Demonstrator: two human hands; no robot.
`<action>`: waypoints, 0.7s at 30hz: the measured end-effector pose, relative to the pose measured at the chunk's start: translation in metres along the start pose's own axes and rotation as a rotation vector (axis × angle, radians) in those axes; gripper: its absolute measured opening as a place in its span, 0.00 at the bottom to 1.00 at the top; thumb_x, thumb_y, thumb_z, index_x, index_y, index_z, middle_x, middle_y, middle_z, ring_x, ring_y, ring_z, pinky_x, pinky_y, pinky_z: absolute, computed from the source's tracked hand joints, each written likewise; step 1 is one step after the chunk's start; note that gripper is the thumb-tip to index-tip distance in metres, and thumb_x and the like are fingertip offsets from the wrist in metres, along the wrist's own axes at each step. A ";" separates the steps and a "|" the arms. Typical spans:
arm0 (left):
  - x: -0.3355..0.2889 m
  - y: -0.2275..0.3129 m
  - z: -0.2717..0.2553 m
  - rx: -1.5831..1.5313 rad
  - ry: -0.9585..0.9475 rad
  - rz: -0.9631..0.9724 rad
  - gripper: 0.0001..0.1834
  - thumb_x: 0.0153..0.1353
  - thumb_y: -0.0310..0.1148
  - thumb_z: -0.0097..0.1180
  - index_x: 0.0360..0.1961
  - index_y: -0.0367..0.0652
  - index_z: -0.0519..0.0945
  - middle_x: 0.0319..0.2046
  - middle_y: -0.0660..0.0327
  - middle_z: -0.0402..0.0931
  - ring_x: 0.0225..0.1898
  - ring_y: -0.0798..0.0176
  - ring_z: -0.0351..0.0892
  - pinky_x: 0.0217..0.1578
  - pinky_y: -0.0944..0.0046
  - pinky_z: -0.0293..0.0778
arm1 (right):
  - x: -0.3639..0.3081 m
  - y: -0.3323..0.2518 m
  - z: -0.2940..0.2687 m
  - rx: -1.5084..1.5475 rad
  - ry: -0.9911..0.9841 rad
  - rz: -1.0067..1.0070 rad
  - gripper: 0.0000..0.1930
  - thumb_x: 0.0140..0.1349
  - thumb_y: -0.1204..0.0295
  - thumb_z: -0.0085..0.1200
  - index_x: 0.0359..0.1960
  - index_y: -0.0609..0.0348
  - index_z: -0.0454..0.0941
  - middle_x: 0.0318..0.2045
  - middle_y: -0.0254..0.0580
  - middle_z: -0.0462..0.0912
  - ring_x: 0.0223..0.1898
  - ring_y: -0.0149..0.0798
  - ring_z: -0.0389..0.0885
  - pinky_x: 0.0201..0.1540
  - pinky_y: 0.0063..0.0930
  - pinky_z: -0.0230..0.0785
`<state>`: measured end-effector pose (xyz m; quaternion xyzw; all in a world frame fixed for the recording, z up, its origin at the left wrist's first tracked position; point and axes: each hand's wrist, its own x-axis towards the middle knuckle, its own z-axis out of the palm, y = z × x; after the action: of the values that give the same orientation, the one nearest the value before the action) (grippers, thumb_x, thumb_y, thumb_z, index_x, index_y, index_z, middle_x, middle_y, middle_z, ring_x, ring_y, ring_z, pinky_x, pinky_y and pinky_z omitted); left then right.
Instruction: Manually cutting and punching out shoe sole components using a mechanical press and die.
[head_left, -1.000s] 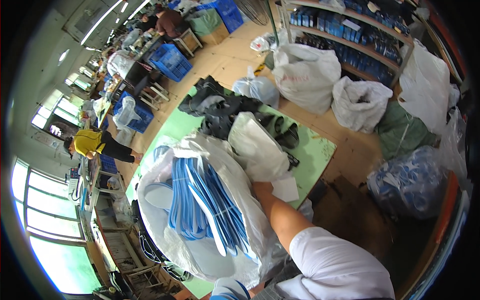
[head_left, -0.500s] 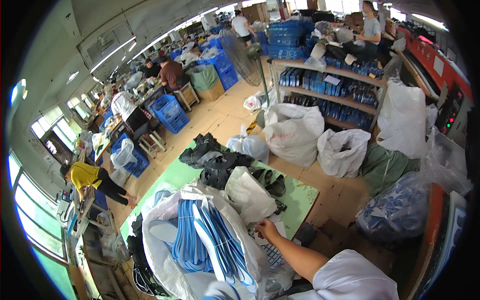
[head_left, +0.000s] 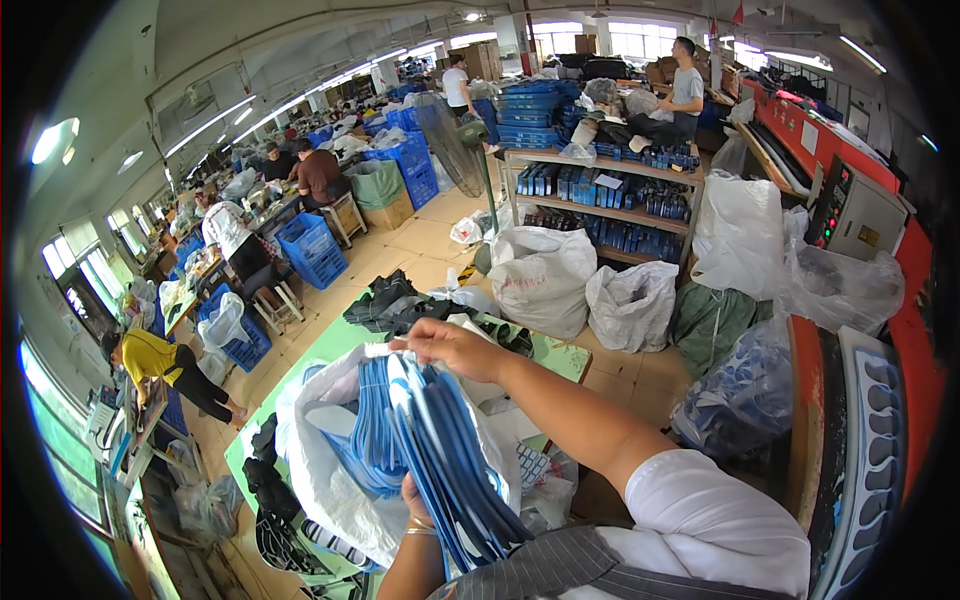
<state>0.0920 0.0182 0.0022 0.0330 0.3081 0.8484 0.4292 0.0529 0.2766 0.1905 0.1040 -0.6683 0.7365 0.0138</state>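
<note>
A white woven sack (head_left: 330, 485) stands on the green table, its mouth turned down around bundles of blue-and-white shoe insoles. One bundle of insoles (head_left: 455, 450) tilts out over the sack's near side toward me. My left hand (head_left: 415, 503), a bracelet on its wrist, grips this bundle low on its left side; part of its fingers is hidden behind it. My right hand (head_left: 450, 350) reaches over the bundle's far end, fingertips pinched together by the sack's far rim. What the pinch holds is too small to make out. Another insole bundle (head_left: 375, 430) stays inside the sack.
Black shoe parts (head_left: 385, 300) lie at the far end of the green table (head_left: 560, 358). Beyond it stand white sacks (head_left: 540, 280) and a shelf rack (head_left: 600, 200) of blue items. A red machine (head_left: 800, 130) is at the right. Several people work farther back.
My right hand has moved from the table beside the sack up and left to the bundle's far end. My left hand has come into view, and a bundle is now raised toward me.
</note>
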 end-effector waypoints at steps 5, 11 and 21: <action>-0.047 0.007 -0.002 -0.032 -0.117 -0.034 0.46 0.47 0.67 0.57 0.61 0.46 0.70 0.57 0.55 0.73 0.58 0.47 0.71 0.59 0.40 0.64 | -0.021 -0.013 0.072 -0.044 -0.339 0.012 0.09 0.71 0.65 0.45 0.36 0.57 0.71 0.47 0.40 0.82 0.52 0.28 0.75 0.57 0.27 0.62; -0.080 0.019 0.025 -0.102 -0.018 -0.116 0.34 0.48 0.44 0.67 0.54 0.36 0.73 0.45 0.51 0.80 0.44 0.52 0.82 0.50 0.52 0.77 | -0.039 0.034 0.082 -0.082 0.140 -0.170 0.10 0.67 0.66 0.50 0.34 0.61 0.77 0.35 0.40 0.84 0.38 0.32 0.82 0.43 0.29 0.72; -0.077 0.056 0.037 0.277 0.020 -0.075 0.34 0.45 0.35 0.60 0.56 0.34 0.68 0.44 0.52 0.77 0.41 0.52 0.81 0.44 0.53 0.79 | -0.129 0.102 0.115 -0.580 0.114 0.208 0.12 0.58 0.68 0.54 0.42 0.55 0.82 0.40 0.49 0.84 0.41 0.43 0.82 0.49 0.32 0.71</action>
<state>0.1130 -0.0461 0.0784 0.0718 0.4274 0.7815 0.4488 0.1787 0.1675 0.0775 -0.0149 -0.8556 0.5174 0.0047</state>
